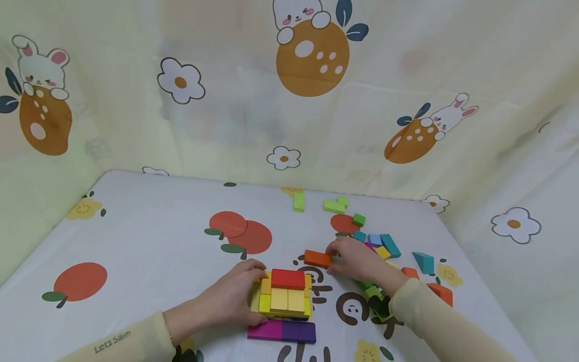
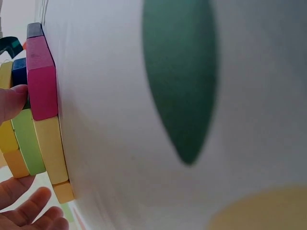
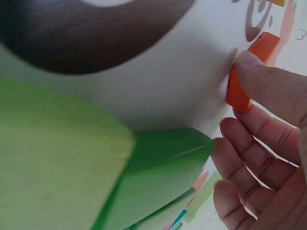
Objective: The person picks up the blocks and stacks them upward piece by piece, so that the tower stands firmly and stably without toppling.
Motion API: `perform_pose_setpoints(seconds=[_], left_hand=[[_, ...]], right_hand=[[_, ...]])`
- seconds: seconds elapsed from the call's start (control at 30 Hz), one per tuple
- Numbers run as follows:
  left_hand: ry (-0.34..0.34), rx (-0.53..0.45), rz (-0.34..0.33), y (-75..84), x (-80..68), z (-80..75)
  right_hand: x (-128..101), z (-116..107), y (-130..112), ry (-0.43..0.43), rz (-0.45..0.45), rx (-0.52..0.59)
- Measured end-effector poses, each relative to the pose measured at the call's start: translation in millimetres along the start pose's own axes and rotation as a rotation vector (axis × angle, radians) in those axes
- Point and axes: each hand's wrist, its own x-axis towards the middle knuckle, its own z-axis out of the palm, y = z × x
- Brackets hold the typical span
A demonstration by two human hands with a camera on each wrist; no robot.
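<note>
**Gripping an orange block, steadying a stack**

Pinched at its right end by the right hand (image 1: 357, 259): an orange block (image 1: 317, 258), low on the bench (image 1: 149, 236) just right of centre. Curled against the left side of the block stack (image 1: 285, 296): the left hand (image 1: 237, 296).

From the head camera only: whole layout, red block (image 1: 288, 278) on top of yellow ones, magenta and purple base in front, loose blocks (image 1: 380, 244) scattered behind and right of the right hand.

From the left wrist only: stack edge-on, magenta block (image 2: 42, 76) and pale yellow layers flat on the cloth, a fingertip (image 2: 12, 103) touching them.

From the right wrist only: thumb (image 3: 268, 81) pressed on the orange block (image 3: 249, 72), other fingers spread loose beneath; green block (image 3: 158, 182) blurred close to the lens.
</note>
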Motion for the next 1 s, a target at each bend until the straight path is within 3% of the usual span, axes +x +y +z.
perform_pose_setpoints(seconds=[0.67,0.83,1.0], left_hand=[[-0.002,-0.006,-0.002,0.4,0.0,0.0],[-0.003,-0.007,-0.005,0.2,0.1,-0.8],[0.001,-0.007,0.004,-0.8,-0.1,-0.7]], right_hand=[[-10.5,-3.5,2.5,0.115,-0.035,-0.007],[-31.9,-24.4,-14.0,0.217,-0.124,0.018],[-64.4,-35.8,-45.5,0.307,-0.257,-0.006]])
